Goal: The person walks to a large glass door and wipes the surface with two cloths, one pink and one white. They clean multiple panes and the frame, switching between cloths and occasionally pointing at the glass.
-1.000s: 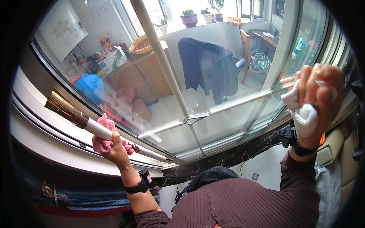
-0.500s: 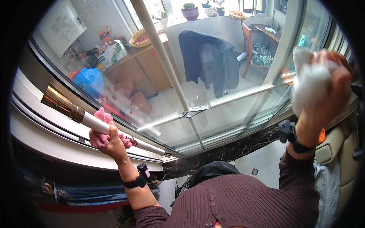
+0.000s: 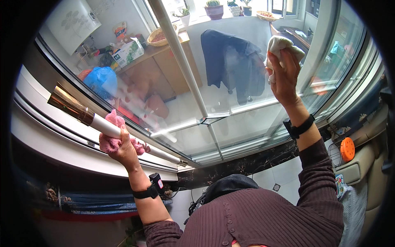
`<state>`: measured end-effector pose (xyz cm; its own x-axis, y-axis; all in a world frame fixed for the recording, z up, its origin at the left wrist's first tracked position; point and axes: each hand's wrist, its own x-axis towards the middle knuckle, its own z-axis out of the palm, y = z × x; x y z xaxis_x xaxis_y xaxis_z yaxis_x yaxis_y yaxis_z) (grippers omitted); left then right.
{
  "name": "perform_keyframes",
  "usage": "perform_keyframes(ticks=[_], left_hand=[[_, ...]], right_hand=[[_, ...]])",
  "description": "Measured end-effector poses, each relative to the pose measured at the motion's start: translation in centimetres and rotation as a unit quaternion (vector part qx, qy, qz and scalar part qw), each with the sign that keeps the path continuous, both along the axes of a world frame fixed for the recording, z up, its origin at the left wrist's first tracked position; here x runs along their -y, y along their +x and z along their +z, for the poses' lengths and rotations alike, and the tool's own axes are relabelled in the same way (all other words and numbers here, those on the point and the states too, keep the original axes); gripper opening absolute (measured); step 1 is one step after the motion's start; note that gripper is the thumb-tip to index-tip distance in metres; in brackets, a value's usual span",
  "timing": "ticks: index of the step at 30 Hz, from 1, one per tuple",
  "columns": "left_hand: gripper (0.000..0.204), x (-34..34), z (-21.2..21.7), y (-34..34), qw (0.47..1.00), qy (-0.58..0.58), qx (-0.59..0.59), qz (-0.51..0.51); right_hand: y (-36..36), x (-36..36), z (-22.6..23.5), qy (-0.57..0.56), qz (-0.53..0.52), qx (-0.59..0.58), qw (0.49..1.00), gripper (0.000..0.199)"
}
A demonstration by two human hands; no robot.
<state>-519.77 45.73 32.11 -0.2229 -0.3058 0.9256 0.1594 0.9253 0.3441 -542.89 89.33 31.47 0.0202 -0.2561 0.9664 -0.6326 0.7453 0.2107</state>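
My right hand (image 3: 284, 74) is raised against the window glass (image 3: 230, 119) and grips a crumpled white cloth (image 3: 279, 44), pressed flat on the pane at the upper right. My left hand (image 3: 123, 150) holds a pink cloth (image 3: 110, 131) wrapped around a white curtain rod (image 3: 123, 133) with a bronze end cap (image 3: 68, 105), low at the left by the window frame. Both wrists wear black bands. My dark ribbed sleeves and chest fill the lower middle.
A white vertical window bar (image 3: 181, 57) splits the pane. Beyond the glass are a dark jacket (image 3: 234, 68), a wooden cabinet (image 3: 164, 76), a blue bag (image 3: 101, 80) and potted plants (image 3: 214, 8). A dark marble sill (image 3: 247, 162) runs below; an orange round object (image 3: 347, 149) lies right.
My right hand has swept the white cloth leftward and upward across the glass. My left hand stays on the rod with the pink cloth.
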Motion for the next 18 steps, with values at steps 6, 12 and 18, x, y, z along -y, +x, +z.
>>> perform_keyframes(ticks=[6,12,18], left_hand=[[0.031,0.1,-0.1,-0.1,0.992,0.097,0.007,-0.078],[0.03,-0.2,0.1,0.1,0.996,0.061,0.01,-0.066],[0.029,-0.2,0.0,0.1,0.994,0.086,0.01,-0.067]], right_hand=[[1.3,-2.2,-0.4,0.051,0.056,0.02,0.997,0.051],[0.7,-3.9,5.0,-0.083,-0.002,0.02,0.996,0.052],[0.9,1.1,3.1,-0.09,0.035,0.022,0.995,0.055]])
